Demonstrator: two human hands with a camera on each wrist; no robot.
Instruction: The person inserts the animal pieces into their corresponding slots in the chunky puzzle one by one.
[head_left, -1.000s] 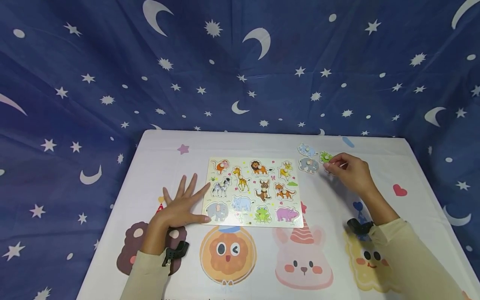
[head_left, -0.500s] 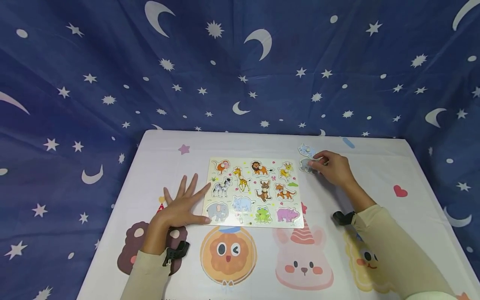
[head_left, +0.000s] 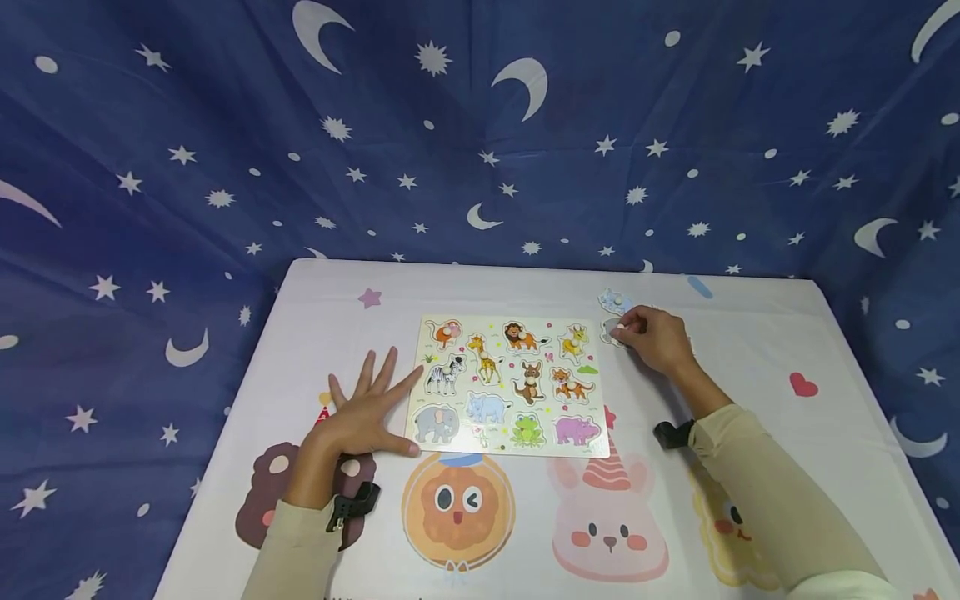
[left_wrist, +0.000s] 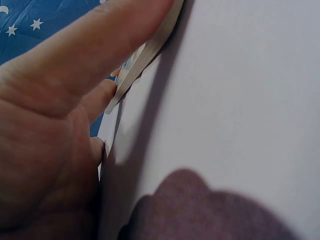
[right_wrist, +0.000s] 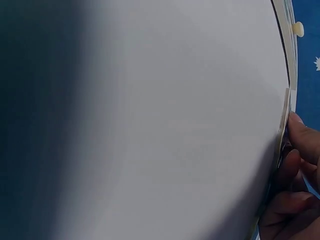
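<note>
A wooden animal puzzle board (head_left: 468,325) lies on the table with animal pieces and pictures across it. My left hand (head_left: 363,421) rests flat with fingers spread, thumb and forefinger at the board's left edge. In the left wrist view the thumb lies against the board's side (left_wrist: 132,75). Right of the board, my right hand (head_left: 658,340) pinches the grey elephant puzzle piece (head_left: 608,330), partly covered by the fingers. The right wrist view shows thumb and fingers around a thin piece (right_wrist: 281,130). A blue rhino piece (head_left: 617,302) lies just behind the elephant.
The white tablecloth (head_left: 525,292) carries printed cartoon figures. A dark blue curtain (head_left: 420,200) with moons and stars hangs behind the table. The green piece at the right is mostly hidden by my right hand.
My right hand has moved left from the green piece to the elephant piece and now grips it. My left hand has stayed at the board's edge.
</note>
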